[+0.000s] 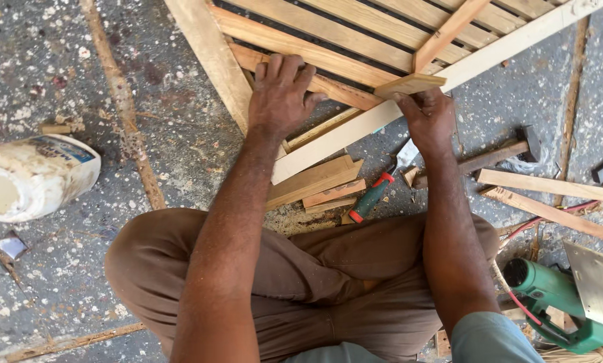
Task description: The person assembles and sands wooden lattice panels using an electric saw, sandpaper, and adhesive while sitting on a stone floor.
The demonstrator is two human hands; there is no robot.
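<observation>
Left hand (281,94) lies flat, fingers spread, pinning the slatted wooden frame (355,40) at far centre; right hand (430,117) pinches a small wood block (409,84) onto its pale edge rail (395,114). Best pressed square and flush, I'd say. Frame's bare, unfinished timber, slats evenly gapped

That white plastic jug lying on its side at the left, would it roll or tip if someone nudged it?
The white jug already lies on its side, so it cannot tip further. Its rounded body would probably rock or roll a little on the speckled floor. It looks like thin plastic, so likely light and slightly squashy; how full it is cannot be seen.
</observation>
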